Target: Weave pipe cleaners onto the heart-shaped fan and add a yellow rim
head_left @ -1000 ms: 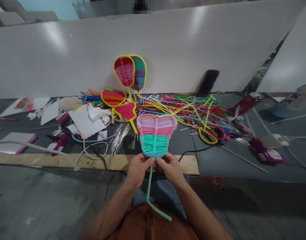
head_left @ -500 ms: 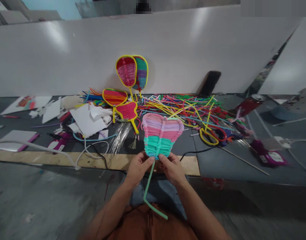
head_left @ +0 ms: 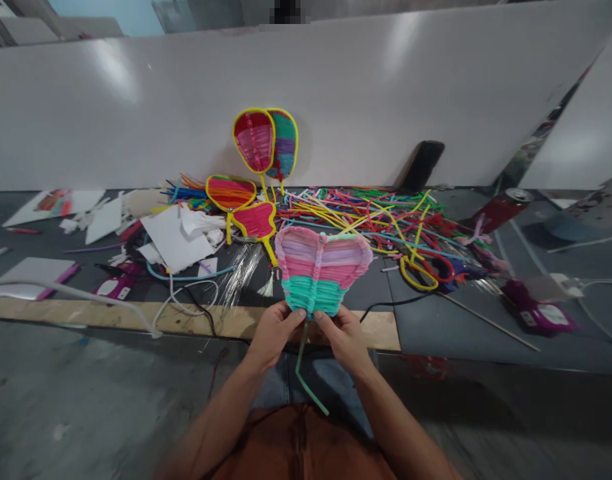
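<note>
Between my two hands is a fan-shaped piece made of fuzzy pipe cleaners, pink and lilac at the top, turquoise below. My left hand pinches its lower left edge, thumb on the front. On the lower right, my right hand grips it the same way. A green pipe cleaner stem hangs from the bottom and bends towards the right. My fingers behind the piece are hidden. Just beyond it lies a red fan with a yellow rim, its yellow handle pointing towards me.
Loose pipe cleaners are heaped along the back of the table. Two yellow-rimmed fans lean on the white panel. Scissors, a drink can and a phone are to the right. White card and a white cable lie left.
The top of the fan-shaped piece has tilted, so its front shows broader and flatter. Its green stem has swung up and slightly left at the free end. Both hands keep their hold.
</note>
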The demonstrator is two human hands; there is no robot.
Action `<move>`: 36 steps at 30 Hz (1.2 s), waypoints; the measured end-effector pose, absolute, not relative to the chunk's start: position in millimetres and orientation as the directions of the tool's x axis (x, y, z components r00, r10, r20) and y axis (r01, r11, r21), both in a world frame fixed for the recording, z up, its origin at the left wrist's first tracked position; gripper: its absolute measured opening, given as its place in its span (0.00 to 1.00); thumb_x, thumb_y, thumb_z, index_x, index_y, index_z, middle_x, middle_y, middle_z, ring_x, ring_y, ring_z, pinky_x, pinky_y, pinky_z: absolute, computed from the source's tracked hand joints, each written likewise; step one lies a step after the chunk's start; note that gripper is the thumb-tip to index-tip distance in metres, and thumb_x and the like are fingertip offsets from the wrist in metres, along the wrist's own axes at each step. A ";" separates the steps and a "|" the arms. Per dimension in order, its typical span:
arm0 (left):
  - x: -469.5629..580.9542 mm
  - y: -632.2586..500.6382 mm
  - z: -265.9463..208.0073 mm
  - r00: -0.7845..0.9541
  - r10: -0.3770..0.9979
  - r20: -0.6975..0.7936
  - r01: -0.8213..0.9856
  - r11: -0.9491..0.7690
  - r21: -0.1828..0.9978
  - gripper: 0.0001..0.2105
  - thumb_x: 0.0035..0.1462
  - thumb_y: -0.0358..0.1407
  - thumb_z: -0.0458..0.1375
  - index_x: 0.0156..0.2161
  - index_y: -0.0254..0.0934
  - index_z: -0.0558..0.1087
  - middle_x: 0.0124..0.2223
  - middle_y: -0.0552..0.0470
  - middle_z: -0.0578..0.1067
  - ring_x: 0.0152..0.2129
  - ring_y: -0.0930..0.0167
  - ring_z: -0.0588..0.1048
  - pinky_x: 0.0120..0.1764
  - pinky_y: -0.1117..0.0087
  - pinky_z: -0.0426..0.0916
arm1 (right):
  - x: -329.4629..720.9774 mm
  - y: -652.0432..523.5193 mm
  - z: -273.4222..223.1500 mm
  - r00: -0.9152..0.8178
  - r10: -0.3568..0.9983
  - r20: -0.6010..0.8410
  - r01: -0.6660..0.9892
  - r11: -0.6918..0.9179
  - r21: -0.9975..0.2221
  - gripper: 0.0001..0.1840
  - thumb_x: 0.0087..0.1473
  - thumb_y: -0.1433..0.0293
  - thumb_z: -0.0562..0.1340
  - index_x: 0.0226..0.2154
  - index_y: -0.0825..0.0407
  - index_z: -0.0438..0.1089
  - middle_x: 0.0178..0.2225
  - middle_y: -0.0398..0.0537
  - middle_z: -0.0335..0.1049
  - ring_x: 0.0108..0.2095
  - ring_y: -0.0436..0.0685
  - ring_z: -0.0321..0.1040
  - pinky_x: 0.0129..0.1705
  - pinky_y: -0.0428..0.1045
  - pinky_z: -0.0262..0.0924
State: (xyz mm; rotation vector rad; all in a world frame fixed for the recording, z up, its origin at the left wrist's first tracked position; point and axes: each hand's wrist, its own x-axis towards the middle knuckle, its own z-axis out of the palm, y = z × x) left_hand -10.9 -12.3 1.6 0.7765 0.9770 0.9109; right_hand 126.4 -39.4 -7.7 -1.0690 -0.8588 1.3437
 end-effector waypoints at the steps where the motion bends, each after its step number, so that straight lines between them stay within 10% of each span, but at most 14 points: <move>1: -10.5 -12.2 2.5 0.269 0.900 -0.342 -0.286 0.414 0.864 0.12 0.46 0.37 0.65 0.36 0.32 0.77 0.33 0.49 0.80 0.29 0.69 0.76 0.39 0.68 0.69 | 126.3 -39.3 -6.8 0.075 0.993 -0.096 -0.315 -0.068 -0.947 0.14 0.47 0.58 0.65 0.29 0.52 0.71 0.24 0.40 0.67 0.24 0.48 0.57 0.28 0.45 0.56; 36: -10.6 -12.9 13.1 0.134 0.955 -0.266 -0.237 0.291 0.927 0.09 0.42 0.33 0.66 0.32 0.34 0.77 0.30 0.52 0.79 0.29 0.72 0.74 0.39 0.71 0.67 | 124.9 -35.7 -16.1 -0.039 0.955 -0.294 -0.605 -0.257 -0.753 0.15 0.40 0.61 0.71 0.23 0.53 0.69 0.16 0.36 0.62 0.17 0.44 0.54 0.21 0.42 0.50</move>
